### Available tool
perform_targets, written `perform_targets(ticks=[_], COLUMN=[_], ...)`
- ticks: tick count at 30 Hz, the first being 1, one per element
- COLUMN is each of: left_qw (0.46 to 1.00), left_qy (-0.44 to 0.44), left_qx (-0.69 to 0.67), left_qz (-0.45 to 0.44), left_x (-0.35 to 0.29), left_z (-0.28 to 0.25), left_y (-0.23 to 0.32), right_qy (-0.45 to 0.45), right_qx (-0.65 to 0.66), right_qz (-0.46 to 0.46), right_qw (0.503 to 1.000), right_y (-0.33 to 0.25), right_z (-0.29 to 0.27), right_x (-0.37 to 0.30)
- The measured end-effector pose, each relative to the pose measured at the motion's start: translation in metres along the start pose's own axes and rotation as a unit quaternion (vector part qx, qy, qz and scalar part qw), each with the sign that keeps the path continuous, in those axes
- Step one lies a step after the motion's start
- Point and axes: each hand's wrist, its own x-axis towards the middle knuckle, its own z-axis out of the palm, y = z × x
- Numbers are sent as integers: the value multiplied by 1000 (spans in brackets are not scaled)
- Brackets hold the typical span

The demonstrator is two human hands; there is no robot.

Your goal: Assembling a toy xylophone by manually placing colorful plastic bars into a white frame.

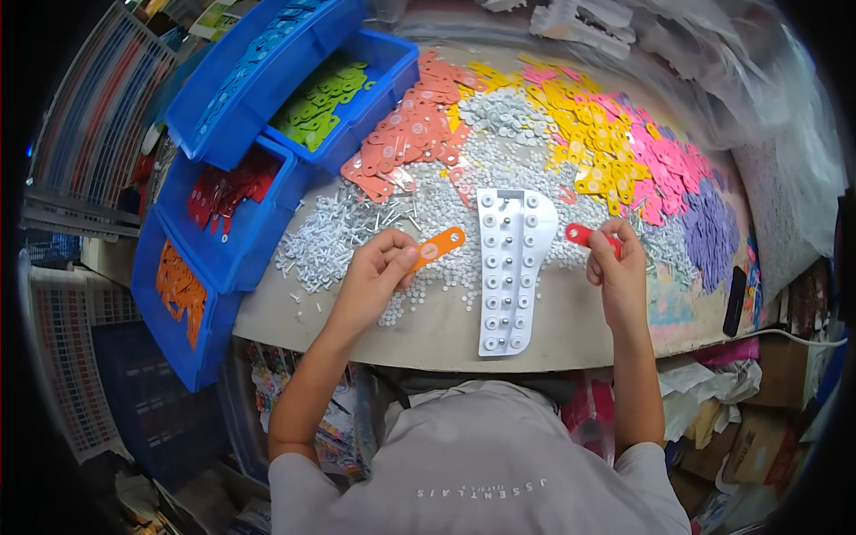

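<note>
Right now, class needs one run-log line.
left hand holds orange plastic strip; right hand holds red plastic strip; between: white studded tray

Left hand (383, 265): left of the white holder (510, 267), thumb and fingers pinched together
Right hand (618, 263): right of the holder, likewise pinched
Left forearm (314, 370): bare, slanting up toward the holder
Right forearm (634, 383): bare, nearly upright, right of the holder

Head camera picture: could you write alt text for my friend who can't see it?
A person's left fingers pinch an orange strip and their right fingers a red strip, either side of a white plastic tray on a table. Around and beyond it lie heaps of colourful strips and small white pieces, with blue bins at left.
</note>
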Motion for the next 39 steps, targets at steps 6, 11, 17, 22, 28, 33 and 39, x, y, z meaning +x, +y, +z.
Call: perform_targets(ticks=[6, 11, 17, 22, 28, 33, 39], left_qw=[999, 1000, 998, 997, 991, 972, 953], left_qy=[26, 23, 60, 60, 67, 76, 44], left_qx=[26, 12, 21, 33, 86, 141, 213], left_qz=[16, 6, 17, 34, 83, 174, 212], left_x=[2, 5, 16, 27, 48, 75, 114], left_z=[2, 4, 10, 9, 8, 27, 49], left_y=[6, 11, 19, 20, 12, 7, -14], right_qy=[-47, -99, -131, -174, -122, -29, 33], right_qx=[-62, -72, -365, -471, -514, -536, -549], right_qz=[-116, -132, -124, -283, -337, -317, -289], right_qw=[990, 984, 913, 817, 780, 782, 784], right_y=[-9, -11, -27, -4, 19, 35, 41], right_z=[22, 34, 61, 64, 65, 60, 59], right_x=[25, 43, 45, 62, 68, 70, 62])
